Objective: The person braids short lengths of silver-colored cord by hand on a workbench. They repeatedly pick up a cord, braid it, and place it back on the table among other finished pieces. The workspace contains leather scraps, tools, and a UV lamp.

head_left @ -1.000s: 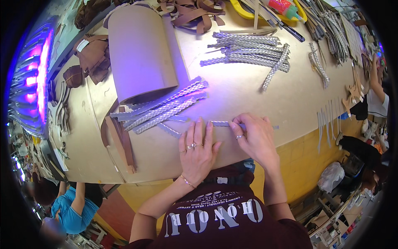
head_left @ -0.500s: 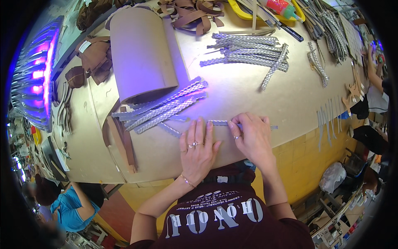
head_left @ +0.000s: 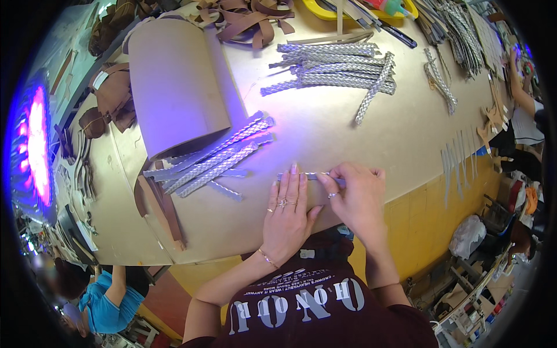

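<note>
A thin silver braided strip (head_left: 316, 176) lies on the tabletop close to the near edge. My left hand (head_left: 288, 211) rests flat over its left part, fingers stretched out side by side. At the strip's right part, my right hand (head_left: 360, 197) pinches it between thumb and fingers; the strip's right end is hidden under this hand. To the left of my hands is a loose bundle of silver braided strips (head_left: 217, 159) with grey flat pieces among them. A short narrow strip (head_left: 226, 190) sticks out below that bundle.
A large brown cylinder (head_left: 177, 87) lies behind the bundle. More silver braids (head_left: 336, 66) are piled at the back, near a yellow tray (head_left: 322, 10) and a cutter knife (head_left: 397, 33). Brown straps (head_left: 162, 203) lie at left. Thin grey strips (head_left: 458, 159) hang over the right edge.
My left hand has shifted right along the strip, closer to my right hand. The strip's right end, seen before beyond my right hand, is now hidden. The whole view has shifted slightly.
</note>
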{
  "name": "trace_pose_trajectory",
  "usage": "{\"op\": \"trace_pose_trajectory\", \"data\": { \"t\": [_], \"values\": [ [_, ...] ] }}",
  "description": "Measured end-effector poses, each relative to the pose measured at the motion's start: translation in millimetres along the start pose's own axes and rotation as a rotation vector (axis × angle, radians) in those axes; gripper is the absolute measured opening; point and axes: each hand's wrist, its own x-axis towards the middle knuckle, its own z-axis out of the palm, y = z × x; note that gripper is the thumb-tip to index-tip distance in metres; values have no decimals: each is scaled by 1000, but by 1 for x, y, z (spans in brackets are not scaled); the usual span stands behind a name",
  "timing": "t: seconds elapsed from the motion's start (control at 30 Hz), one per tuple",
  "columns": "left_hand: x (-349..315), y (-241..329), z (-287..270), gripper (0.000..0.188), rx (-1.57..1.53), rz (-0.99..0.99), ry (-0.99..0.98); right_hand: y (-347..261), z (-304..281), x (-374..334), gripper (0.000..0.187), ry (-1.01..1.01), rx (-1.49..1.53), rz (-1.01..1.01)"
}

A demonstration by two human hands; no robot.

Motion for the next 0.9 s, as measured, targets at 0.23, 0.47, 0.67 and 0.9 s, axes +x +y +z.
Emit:
{"op": "trace_pose_trajectory", "data": {
  "t": [0.23,0.47,0.67,0.9],
  "values": [
    [3,4,-3,72,80,-1,-24,8,-9,-2,19,17,83,27],
    [3,6,-4,70,149,-18,-73,8,-7,-1,19,21,56,18],
    [6,15,1,60,255,-25,-45,8,1,-4,19,50,-38,-21],
    [3,15,1,66,96,-96,3,8,9,-7,16,121,-83,-103]
  ]
}}
